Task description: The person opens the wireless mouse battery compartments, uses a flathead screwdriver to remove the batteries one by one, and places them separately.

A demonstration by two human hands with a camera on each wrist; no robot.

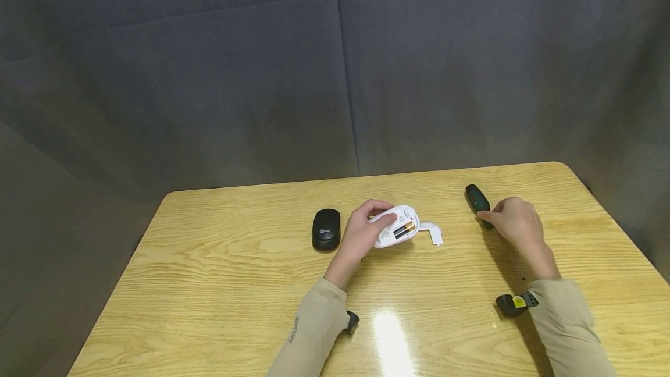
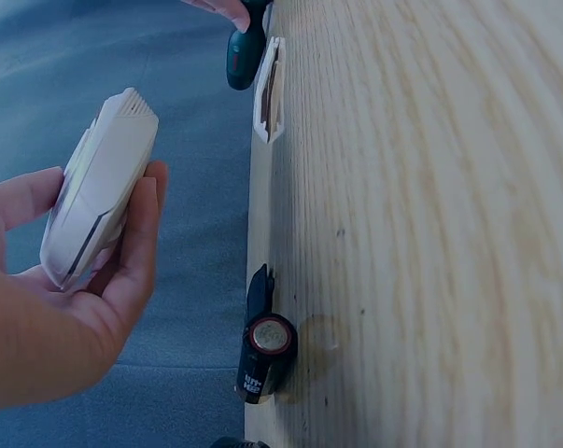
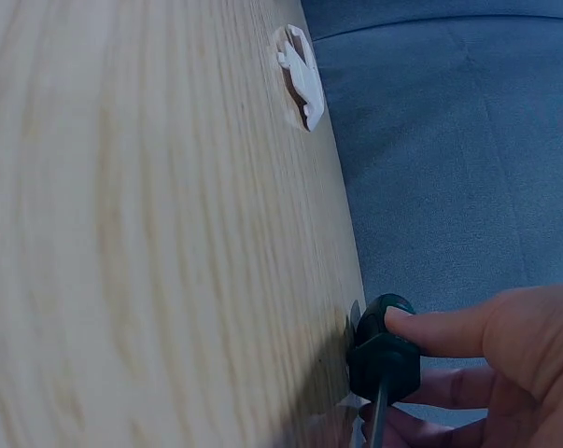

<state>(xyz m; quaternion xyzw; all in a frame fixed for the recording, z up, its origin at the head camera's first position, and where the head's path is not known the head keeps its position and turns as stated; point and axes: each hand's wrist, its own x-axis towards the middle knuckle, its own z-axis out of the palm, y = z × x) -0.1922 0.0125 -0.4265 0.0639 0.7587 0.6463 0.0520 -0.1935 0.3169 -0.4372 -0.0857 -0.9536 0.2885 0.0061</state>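
Note:
My left hand (image 1: 361, 228) grips a white computer mouse (image 1: 384, 239), its underside turned up and the battery bay uncovered. At least one black battery (image 1: 404, 230) with a copper-coloured end sits in the bay. The thumb lies across the underside. My right hand (image 1: 515, 223) pinches a screwdriver (image 3: 384, 364) by its dark green handle, thumb on top; the metal shaft points back toward me. Whether the handle touches the table cannot be told. Between the hands, a white battery cover (image 1: 433, 233) lies on the table.
A black mouse (image 1: 326, 230) stands left of my left hand on the wooden table (image 1: 220, 284). In the left wrist view, a black cylinder (image 2: 267, 355) with a silver end, like a battery, lies near the left hand. A dark curtain (image 1: 262, 86) hangs behind the table.

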